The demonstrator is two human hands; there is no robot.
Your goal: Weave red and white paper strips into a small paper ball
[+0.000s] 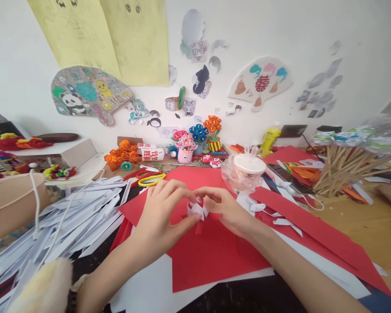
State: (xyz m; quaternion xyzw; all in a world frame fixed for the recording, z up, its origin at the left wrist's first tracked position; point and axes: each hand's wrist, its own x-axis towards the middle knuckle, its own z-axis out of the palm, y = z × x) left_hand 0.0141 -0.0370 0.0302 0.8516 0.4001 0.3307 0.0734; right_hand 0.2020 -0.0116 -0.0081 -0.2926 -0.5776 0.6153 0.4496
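A small folded white and red paper piece (197,210) is held between both hands, above a large sheet of red paper (211,265). My left hand (167,213) grips its left side, thumb below and fingers curved over the top. On the right, my right hand (226,208) pinches the same piece with thumb and fingertips. A narrow red paper strip (198,228) shows just under it. The fingers partly cover the folded piece, so its full shape is hidden. White paper (146,282) lies beneath the red sheet.
Many white paper strips (94,217) are piled at left, by a beige basin (13,204). Yellow-handled scissors (151,179) lie behind my left hand. A lidded white cup (249,165) in plastic stands behind my right hand. Bundled wooden sticks (335,169) are at right.
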